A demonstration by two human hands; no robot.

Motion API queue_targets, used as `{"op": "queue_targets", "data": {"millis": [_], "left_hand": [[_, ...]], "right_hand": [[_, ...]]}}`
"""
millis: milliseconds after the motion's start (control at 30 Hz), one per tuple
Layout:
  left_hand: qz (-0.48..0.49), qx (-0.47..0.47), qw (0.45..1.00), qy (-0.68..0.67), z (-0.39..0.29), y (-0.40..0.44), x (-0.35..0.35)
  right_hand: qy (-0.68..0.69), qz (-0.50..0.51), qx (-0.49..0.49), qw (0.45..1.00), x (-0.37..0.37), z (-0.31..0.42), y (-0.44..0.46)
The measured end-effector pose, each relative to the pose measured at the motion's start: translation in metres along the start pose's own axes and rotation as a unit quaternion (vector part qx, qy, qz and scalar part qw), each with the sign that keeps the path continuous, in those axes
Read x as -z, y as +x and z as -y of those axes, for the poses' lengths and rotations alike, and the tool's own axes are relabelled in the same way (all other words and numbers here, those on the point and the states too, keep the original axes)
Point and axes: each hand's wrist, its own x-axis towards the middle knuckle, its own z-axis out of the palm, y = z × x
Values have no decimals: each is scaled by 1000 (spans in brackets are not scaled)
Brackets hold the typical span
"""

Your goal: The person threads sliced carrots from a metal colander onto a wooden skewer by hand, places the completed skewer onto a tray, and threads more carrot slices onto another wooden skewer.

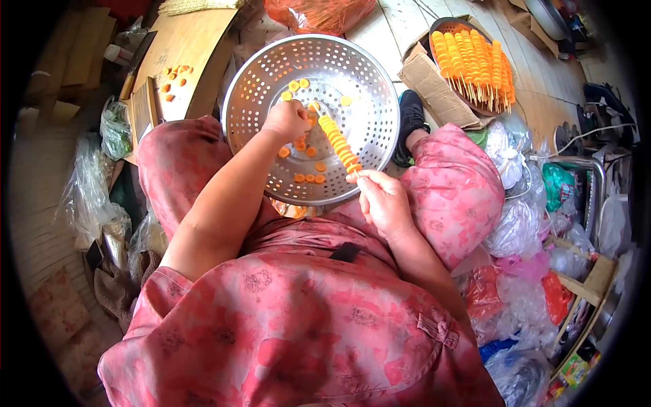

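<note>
A skewer of carrot slices (338, 142) slants over a large metal colander (376, 88). My right hand (383, 200) grips its lower stick end, below the threaded slices. Near the skewer's upper end, my left hand (288, 122) is closed in a pinch over the colander; an orange carrot slice (312, 117) shows at its fingers. Several loose carrot slices (309, 178) lie on the colander's perforated bottom, some below my left hand and some farther up.
Many finished carrot skewers (475, 64) lie in a dark basket on a cardboard box (434, 85) at upper right. A wooden board (193, 41) with carrot bits and a knife (137, 64) is at upper left. Plastic bags (508, 230) crowd the right side.
</note>
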Motion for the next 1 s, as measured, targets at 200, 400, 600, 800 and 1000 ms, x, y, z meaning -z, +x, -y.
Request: {"op": "queue_targets", "data": {"millis": [200,400,600,800,1000], "left_hand": [[-54,59,805,-588,9,5,14],[-56,42,768,-637,9,1,23],[-55,38,778,-625,11,2,25],[-56,49,779,-623,10,2,24],[-40,34,777,-627,11,2,25]], "right_hand": [[-7,45,2,999,-1,-1,-1],[-5,43,-5,999,-1,3,-3],[0,46,-1,999,0,1,-4],[9,46,10,999,0,3,-5],[9,44,10,999,-1,3,-5]]}}
